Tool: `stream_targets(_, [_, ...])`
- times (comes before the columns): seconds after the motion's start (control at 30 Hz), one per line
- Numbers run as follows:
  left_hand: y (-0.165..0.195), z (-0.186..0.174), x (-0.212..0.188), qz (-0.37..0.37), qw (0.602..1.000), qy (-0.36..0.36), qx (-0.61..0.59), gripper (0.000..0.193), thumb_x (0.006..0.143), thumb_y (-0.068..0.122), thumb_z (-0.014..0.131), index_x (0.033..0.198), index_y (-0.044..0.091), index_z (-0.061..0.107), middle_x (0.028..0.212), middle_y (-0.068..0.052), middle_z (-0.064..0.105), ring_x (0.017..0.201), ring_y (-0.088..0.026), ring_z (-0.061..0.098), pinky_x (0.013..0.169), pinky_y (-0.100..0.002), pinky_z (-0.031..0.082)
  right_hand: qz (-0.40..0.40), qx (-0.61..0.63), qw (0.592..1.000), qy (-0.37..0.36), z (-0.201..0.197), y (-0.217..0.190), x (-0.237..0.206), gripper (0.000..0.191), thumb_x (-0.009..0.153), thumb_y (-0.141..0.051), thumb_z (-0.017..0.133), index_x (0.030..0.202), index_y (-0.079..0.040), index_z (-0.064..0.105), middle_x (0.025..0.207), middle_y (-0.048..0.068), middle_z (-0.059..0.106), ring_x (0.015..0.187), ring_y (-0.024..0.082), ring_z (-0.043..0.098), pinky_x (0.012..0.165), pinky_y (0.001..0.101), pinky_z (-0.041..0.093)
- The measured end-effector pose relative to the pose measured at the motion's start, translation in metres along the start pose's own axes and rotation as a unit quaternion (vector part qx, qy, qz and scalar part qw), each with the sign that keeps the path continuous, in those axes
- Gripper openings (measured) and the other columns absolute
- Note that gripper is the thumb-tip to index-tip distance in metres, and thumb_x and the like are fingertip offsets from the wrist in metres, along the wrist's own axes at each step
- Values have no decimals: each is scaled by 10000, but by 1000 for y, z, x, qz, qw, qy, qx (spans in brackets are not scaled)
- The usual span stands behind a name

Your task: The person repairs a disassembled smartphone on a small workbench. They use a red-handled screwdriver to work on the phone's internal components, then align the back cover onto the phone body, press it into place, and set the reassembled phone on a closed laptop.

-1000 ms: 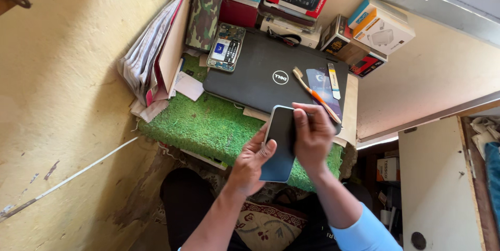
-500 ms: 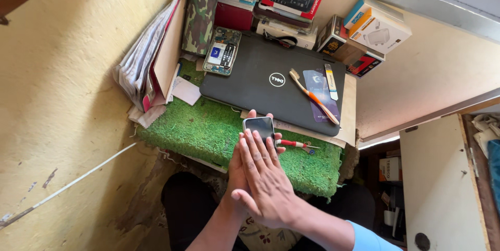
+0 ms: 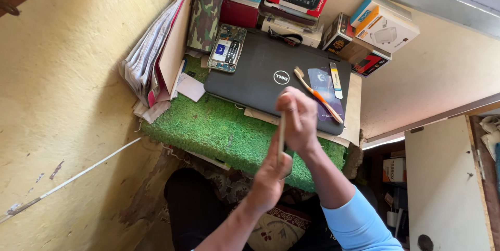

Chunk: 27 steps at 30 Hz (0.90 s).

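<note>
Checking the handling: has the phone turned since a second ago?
Yes. The phone, earlier flat and screen-up before the laptop, now stands edge-on between both hands.

Your right arm wears a light blue sleeve [image 3: 359, 220] that ends above the elbow, leaving the forearm bare. Your left forearm is bare too. Both hands, left [image 3: 273, 170] and right [image 3: 298, 118], are ungloved. Dark trousers [image 3: 192, 209] cover your legs.

**A Small Desk Under Green Turf**

A green turf mat [image 3: 219, 126] covers the small desk. On it lies a closed black laptop [image 3: 260, 76], with a slip of white paper [image 3: 190, 87] just beside its left corner. A stack of papers and folders [image 3: 156, 55] leans at the mat's left edge. Boxes [image 3: 385, 29] crowd the desk's back.
</note>
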State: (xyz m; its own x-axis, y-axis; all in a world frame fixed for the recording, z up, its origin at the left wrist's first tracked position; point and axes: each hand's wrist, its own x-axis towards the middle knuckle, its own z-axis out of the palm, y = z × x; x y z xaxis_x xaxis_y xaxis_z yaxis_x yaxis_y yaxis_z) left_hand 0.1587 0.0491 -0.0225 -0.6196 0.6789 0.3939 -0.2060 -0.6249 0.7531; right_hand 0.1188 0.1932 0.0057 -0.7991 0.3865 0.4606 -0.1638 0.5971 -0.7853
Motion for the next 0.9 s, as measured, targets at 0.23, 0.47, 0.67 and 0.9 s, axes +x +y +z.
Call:
stream_targets(0.23, [-3, 33, -8, 153, 880, 15, 449, 472, 1162, 242, 413, 1599, 68, 370, 1651, -165, 413, 1568, -333, 392, 1343, -494, 312, -1, 466, 872, 149, -30, 31, 1, 453, 1114, -423, 431, 799, -119, 550, 730, 33, 543, 719, 172, 520, 778, 329, 472])
stream_targets(0.47, [-1, -8, 3, 232, 780, -65, 578, 297, 1100, 95, 562, 1382, 102, 654, 1454, -89, 627, 1401, -246, 573, 1271, -483, 401, 163, 693, 680, 174, -8, -18, -29, 424, 989, -342, 459, 1293, -66, 564, 1192, 169, 648, 1140, 272, 696, 1077, 444, 553])
stream_targets(0.67, [30, -45, 12, 257, 742, -50, 617, 261, 1059, 33, 586, 1229, 129, 759, 1367, -50, 691, 1343, -207, 617, 1246, -474, 418, 241, 651, 720, 15, -2, -54, -70, 570, 1024, -269, 564, 1460, 58, 398, 1261, 239, 590, 1218, 299, 657, 1085, 407, 552])
stream_targets(0.9, [35, -75, 8, 275, 751, -25, 600, 160, 953, 31, 746, 1082, 119, 779, 1242, -44, 742, 1258, -207, 688, 1199, -442, 508, 216, 631, 742, -67, -1, -35, -83, 549, 1093, -69, 555, 1549, 127, 322, 1263, 234, 637, 1118, 255, 683, 997, 393, 570])
